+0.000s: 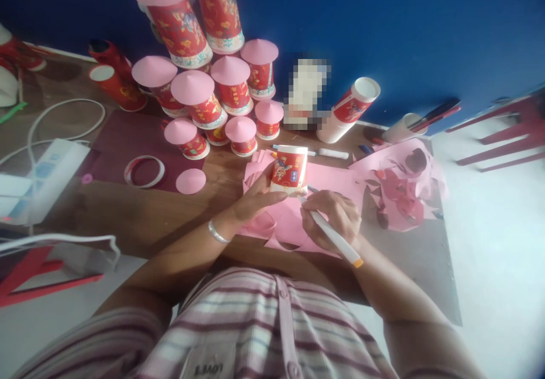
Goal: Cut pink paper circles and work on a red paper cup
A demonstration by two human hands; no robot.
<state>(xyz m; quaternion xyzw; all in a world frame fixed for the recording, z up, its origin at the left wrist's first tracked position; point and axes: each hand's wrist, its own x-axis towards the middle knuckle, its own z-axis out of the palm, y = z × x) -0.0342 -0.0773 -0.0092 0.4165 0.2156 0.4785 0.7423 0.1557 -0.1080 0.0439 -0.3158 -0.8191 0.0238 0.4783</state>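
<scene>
A red and white paper cup [289, 170] stands upside down on a sheet of pink paper [327, 183] on the wooden table. My left hand [255, 197] rests against the cup's left side, fingers wrapped on it, a silver bangle on the wrist. My right hand [332, 217] grips a white pen with an orange end [336, 238], its tip on the pink paper just right of the cup's base.
Several red cups with pink cone lids [200, 92] are stacked at the back against a blue wall. A loose pink cone [191, 181], a tape ring [143, 171], a power strip [42, 177], pink paper scraps [400, 183] and a pen holder [402, 126] lie around.
</scene>
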